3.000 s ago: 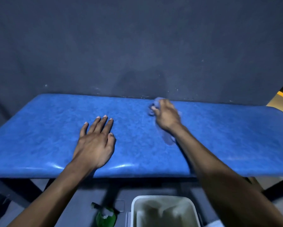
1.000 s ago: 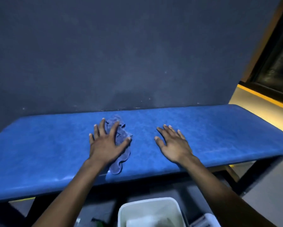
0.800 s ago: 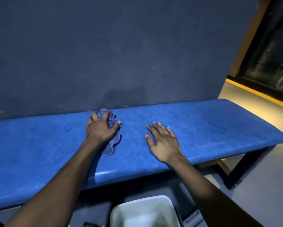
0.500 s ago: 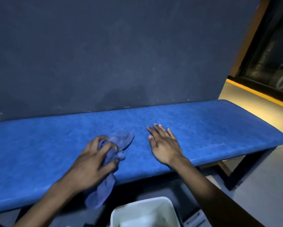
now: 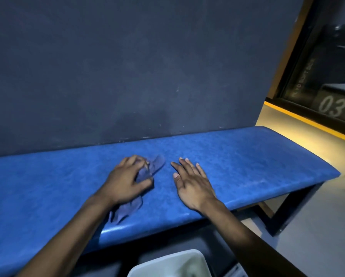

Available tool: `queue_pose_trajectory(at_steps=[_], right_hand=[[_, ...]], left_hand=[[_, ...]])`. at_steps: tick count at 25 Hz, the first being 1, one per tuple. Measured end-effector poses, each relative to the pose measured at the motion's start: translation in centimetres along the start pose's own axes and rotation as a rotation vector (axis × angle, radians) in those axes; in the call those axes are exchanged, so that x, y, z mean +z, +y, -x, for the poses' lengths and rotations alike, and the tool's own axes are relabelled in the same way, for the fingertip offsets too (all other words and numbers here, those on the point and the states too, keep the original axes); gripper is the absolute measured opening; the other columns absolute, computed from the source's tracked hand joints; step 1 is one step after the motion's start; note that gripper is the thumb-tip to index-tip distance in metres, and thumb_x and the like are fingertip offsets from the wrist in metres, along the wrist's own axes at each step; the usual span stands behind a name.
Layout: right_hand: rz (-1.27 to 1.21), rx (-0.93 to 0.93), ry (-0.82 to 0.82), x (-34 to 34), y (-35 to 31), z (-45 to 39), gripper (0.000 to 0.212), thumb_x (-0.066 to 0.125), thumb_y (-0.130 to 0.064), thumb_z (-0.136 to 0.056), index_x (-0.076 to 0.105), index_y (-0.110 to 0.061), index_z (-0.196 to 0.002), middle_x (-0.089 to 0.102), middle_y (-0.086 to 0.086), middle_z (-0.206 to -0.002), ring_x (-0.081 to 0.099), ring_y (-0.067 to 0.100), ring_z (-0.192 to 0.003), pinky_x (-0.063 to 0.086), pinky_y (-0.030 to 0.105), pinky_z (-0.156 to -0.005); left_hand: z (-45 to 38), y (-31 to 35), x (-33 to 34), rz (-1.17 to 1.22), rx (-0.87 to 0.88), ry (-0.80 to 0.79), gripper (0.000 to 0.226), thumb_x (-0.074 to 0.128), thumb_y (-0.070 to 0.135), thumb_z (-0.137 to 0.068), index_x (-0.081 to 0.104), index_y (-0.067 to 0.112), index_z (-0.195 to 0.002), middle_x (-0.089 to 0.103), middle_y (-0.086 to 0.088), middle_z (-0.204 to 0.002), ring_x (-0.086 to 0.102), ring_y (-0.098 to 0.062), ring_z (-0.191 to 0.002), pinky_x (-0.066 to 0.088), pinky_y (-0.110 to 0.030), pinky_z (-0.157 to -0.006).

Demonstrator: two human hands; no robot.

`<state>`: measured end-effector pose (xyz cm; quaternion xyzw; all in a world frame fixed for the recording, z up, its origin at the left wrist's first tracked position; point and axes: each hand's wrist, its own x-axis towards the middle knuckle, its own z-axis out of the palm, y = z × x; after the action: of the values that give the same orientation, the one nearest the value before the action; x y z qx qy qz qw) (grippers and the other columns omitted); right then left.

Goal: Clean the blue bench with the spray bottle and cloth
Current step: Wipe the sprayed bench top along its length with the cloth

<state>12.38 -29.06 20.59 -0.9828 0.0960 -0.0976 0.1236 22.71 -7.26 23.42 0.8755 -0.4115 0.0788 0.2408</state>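
We grip the crumpled lavender-blue cloth (image 5: 145, 172) in the clenched left hand (image 5: 125, 181), pressed on the glossy blue padded bench (image 5: 247, 156). The cloth's long axis runs from 7 to 1 o'clock. The right hand (image 5: 193, 185) lies flat and empty at 3 o'clock of it. The spray bottle is not visible.

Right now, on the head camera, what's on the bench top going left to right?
left hand gripping the cloth → right hand lying flat and open → bare right end of the blue bench.
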Motion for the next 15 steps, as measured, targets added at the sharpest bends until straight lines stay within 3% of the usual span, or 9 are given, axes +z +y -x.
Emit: queue_pose_trajectory(at_steps=[2, 4, 9, 11, 13, 15], right_hand=[[0.006, 0.005, -0.002, 0.0, -0.1, -0.1, 0.072, -0.003, -0.052, -0.093, 0.02, -0.035, -0.159, 0.012, -0.009, -0.171, -0.001, 0.008, -0.157, -0.005, 0.038, -0.128], [0.012, 0.015, -0.018, -0.1, -0.2, 0.0, 0.065, 0.003, -0.049, -0.098, 0.019, -0.034, -0.159, 0.011, -0.009, -0.171, -0.002, 0.008, -0.157, -0.006, 0.038, -0.128], [0.021, 0.005, -0.017, -0.2, -0.6, 0.2, 0.084, -0.01, -0.055, -0.083, 0.017, -0.034, -0.16, 0.009, -0.008, -0.171, -0.003, 0.009, -0.158, -0.007, 0.039, -0.128], [0.018, 0.004, -0.01, 0.0, -0.5, 0.1, 0.081, -0.008, -0.055, -0.086, 0.017, -0.034, -0.16, 0.01, -0.008, -0.171, -0.002, 0.009, -0.158, -0.006, 0.039, -0.128], [0.018, 0.003, -0.001, 0.1, -0.3, 0.1, 0.076, -0.004, -0.054, -0.09, 0.019, -0.034, -0.16, 0.011, -0.008, -0.171, -0.001, 0.008, -0.157, -0.005, 0.039, -0.128], [0.022, -0.004, 0.003, 0.1, -0.1, -0.1, 0.079, -0.006, -0.055, -0.087, 0.019, -0.034, -0.16, 0.012, -0.008, -0.171, 0.0, 0.008, -0.158, -0.005, 0.039, -0.128]], left_hand=[[4.3, 0.0, -1.8, 0.045, 0.075, 0.012, 0.03, 0.065, 0.048, -0.075, 0.057, 0.031, -0.098, 0.057, 0.012, -0.114, 0.056, -0.016, -0.107, 0.045, -0.036, -0.094], [6.0, -2.8, -3.8, 0.041, 0.044, 0.058, 0.029, 0.065, 0.048, -0.072, 0.057, 0.032, -0.094, 0.057, 0.013, -0.111, 0.057, -0.015, -0.105, 0.042, -0.031, -0.093], [0.8, -10.6, -5.0, -0.056, -0.335, 0.179, 0.063, 0.051, 0.062, -0.063, 0.056, 0.031, -0.117, 0.055, -0.007, -0.124, 0.054, -0.037, -0.117, 0.043, -0.044, -0.096], [-2.0, -8.7, -3.4, 0.035, -0.266, 0.156, 0.055, 0.053, 0.057, -0.065, 0.062, 0.036, -0.115, 0.059, -0.005, -0.126, 0.056, -0.031, -0.121, 0.042, -0.036, -0.101], [-2.1, -4.2, -1.7, 0.13, -0.025, 0.042, 0.034, 0.061, 0.045, -0.069, 0.064, 0.039, -0.102, 0.063, 0.004, -0.118, 0.059, -0.02, -0.118, 0.04, -0.027, -0.101], [0.7, -0.9, -1.1, 0.172, 0.124, -0.068, 0.033, 0.069, 0.032, -0.071, 0.064, 0.034, -0.103, 0.059, 0.014, -0.119, 0.056, -0.008, -0.121, 0.04, -0.023, -0.101]])
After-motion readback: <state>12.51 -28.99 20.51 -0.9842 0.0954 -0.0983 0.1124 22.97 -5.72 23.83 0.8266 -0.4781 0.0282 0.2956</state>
